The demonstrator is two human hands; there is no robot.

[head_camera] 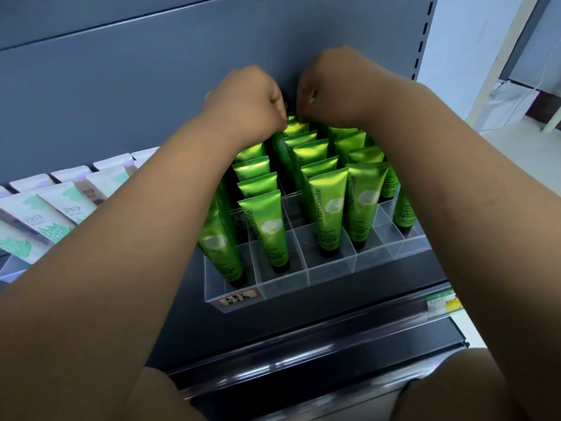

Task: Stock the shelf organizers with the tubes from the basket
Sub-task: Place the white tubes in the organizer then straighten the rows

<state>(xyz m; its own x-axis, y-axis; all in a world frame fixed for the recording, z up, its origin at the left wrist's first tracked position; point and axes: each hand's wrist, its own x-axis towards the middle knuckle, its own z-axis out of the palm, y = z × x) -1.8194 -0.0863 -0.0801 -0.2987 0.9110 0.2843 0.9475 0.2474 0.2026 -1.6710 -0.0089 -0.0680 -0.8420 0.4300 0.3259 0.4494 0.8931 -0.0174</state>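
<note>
Reaching into the clear organizer (331,271) on shelf (379,288), left hand (249,98) and right hand (328,83) curled over back-row green tubes (299,129) (grip hidden, cannot tell)

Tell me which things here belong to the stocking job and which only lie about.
Belonging to the job: green tubes, clear organizer, left hand, right hand, both at the back row.
Lying about: pale tubes to the left, price label on the shelf edge.
</note>
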